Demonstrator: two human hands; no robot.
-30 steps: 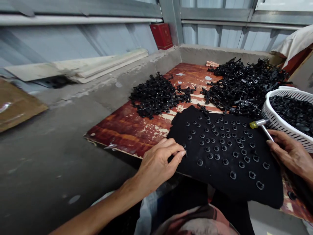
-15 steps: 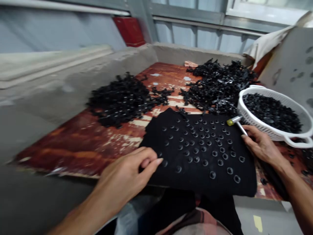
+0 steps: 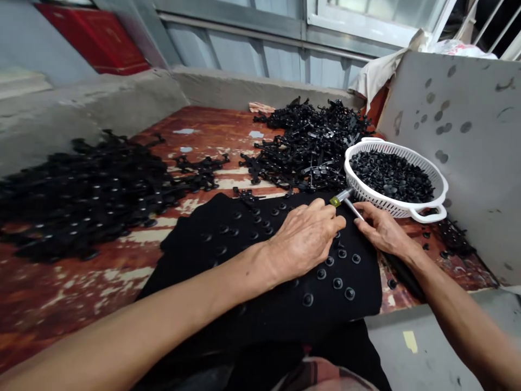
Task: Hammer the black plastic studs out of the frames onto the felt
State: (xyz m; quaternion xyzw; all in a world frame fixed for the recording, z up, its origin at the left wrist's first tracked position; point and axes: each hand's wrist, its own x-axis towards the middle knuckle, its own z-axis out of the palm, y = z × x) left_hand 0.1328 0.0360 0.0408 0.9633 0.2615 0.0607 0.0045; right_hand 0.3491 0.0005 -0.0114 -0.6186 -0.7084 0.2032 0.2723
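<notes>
A black mat (image 3: 179, 266) lies at the table's near edge, dotted with several small round black caps (image 3: 337, 283) with pale rims. Over its right half is my left hand (image 3: 307, 239), back upward, fingers curled down; whatever they pinch is hidden beneath. My right hand (image 3: 382, 231), at the mat's right edge, grips a small hammer (image 3: 347, 195) with a yellow face and metal shaft. The hammer's head sits near the left fingertips, close beside the white basket.
A white plastic basket (image 3: 396, 206) full of black round pieces stands at the right. Heaps of black branched parts lie at the left (image 3: 81, 201) and the back (image 3: 313, 141) of the worn red-brown table (image 3: 163, 239). A spotted grey panel (image 3: 459, 136) rises at the right.
My left hand has moved from the mat's left edge to its right half, near the hammer head. My right hand still holds the hammer. The view has turned to the right.
</notes>
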